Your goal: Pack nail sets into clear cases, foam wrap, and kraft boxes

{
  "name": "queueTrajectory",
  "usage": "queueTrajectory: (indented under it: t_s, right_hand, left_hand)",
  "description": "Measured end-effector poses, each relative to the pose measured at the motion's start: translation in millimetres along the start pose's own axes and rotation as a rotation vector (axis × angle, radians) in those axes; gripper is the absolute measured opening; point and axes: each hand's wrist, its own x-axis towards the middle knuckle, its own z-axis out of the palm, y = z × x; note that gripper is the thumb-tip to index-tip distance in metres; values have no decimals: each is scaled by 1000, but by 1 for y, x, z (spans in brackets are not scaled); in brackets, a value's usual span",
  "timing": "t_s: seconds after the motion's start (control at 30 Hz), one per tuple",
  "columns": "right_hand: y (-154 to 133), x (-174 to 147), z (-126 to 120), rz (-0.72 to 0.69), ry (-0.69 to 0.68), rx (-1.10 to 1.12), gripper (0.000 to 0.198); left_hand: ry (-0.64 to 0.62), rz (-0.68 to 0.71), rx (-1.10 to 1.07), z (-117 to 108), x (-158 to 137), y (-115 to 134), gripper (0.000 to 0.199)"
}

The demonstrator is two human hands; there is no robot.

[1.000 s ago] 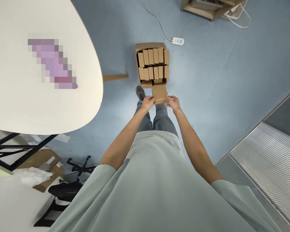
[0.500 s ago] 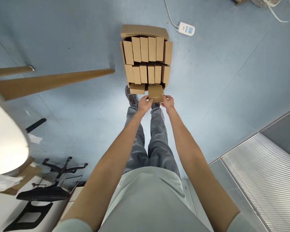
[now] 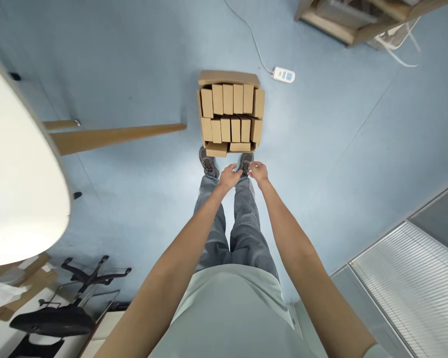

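Observation:
A large open carton (image 3: 229, 77) rests on the floor in front of my shoes, filled with several small brown cardboard boxes (image 3: 227, 99) standing in two rows. Along its near edge lie two more, a left small box (image 3: 216, 149) and a right small box (image 3: 240, 147). My left hand (image 3: 230, 176) hovers over the gap between my shoes, fingers apart and holding nothing. Beside it, above my right shoe, my right hand (image 3: 259, 172) is also empty, its fingers loosely bent and apart. Neither hand touches the carton.
A white power strip (image 3: 283, 75) with a cable lies beyond the carton to the right. On the left are a white tabletop (image 3: 22, 174) and its wooden leg (image 3: 123, 139). A black office chair (image 3: 52, 320) stands lower left, a wooden shelf (image 3: 328, 25) upper right.
Both hands have let go of the small box, which now lies in the carton's near right part. They have drawn back toward my body. The view has shifted, showing more of the shelf.

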Motion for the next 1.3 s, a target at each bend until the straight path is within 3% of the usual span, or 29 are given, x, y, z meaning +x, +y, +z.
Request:
queueTrajectory:
  t_s: [0.27,0.5,0.7,0.87,1.07,1.2,1.3]
  right_hand:
    - [-35,-120,-55,-93,-60,141,6]
    - [-54,-220,-111,-256,-119,211,4]
    - [-54,-293,-143,-382,-192,202,7]
    - [-47,-346,-159,-501,-264,152,18]
    - [-39,-399,-145,-631,-263,156,33]
    - [-37,-433,-101,-727,-309,143,49]
    - [-36,-461,-55,-788,-346,89,54]
  left_hand:
    - [0,170,12,-33,-106,41,19]
    - [18,355,-75,-62,-219,66,11]
    - [43,466,-187,-90,-315,57,26]
    - [84,489,-330,-111,-373,37,37]
    - [93,580,-448,-147,-412,2,54]
    - [119,660,-535,-184,-432,-39,67]
    - [168,717,-600,-219,-450,-84,73]
